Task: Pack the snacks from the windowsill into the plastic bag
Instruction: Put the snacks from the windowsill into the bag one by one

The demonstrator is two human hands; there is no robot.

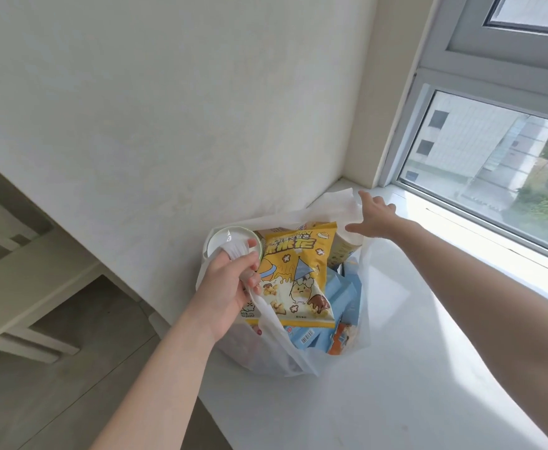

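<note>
On the windowsill (396,368), the left hand (227,284) is gripping a handle (233,246) of the flimsy, probably heavy plastic bag (282,358); the right hand (375,216) is spreading its fingers (365,198)

The left hand (228,284) covers part of the lid (222,241). The popcorn pack (295,264) hides most of the blue boxes (344,293). Things low in the bag (275,358) look blurry. Both arms (155,368) are cut off.

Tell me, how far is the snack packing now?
Done: yellow popcorn bag, blue packets and a lidded cup sit inside the plastic bag. In hand: left hand grips one handle; right hand reaches open toward the other handle. Left: no loose snack shows on the windowsill.
</note>
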